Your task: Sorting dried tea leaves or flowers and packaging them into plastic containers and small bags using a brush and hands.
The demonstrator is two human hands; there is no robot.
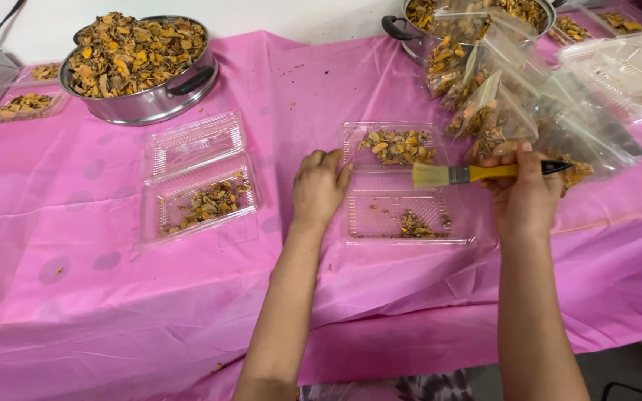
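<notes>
**Loose chips, light boxes, a crowded right edge**

At far left, a small tray (24,105) of dried orange-brown chips sits near the cloth's edge; a nudge could tip it. The big pan (143,70) is heaped above its rim, so chips may roll off onto the pink cloth (76,297). An open clamshell (198,178) lies beside it, well apart from the hands.

The left hand (319,187) rests curled on the left edge of the middle box (408,186), fingers together, pinning it rather than gripping. The box is thin and light; if that hand lifts, it may well skid.

The right hand (523,191) is closed around the yellow handle of a brush (477,174), bristles over the box hinge. A hard sweep could flick chips out. Just behind, filled bags (499,104) lean in a stack; the elbow or brush tail could topple them.
</notes>
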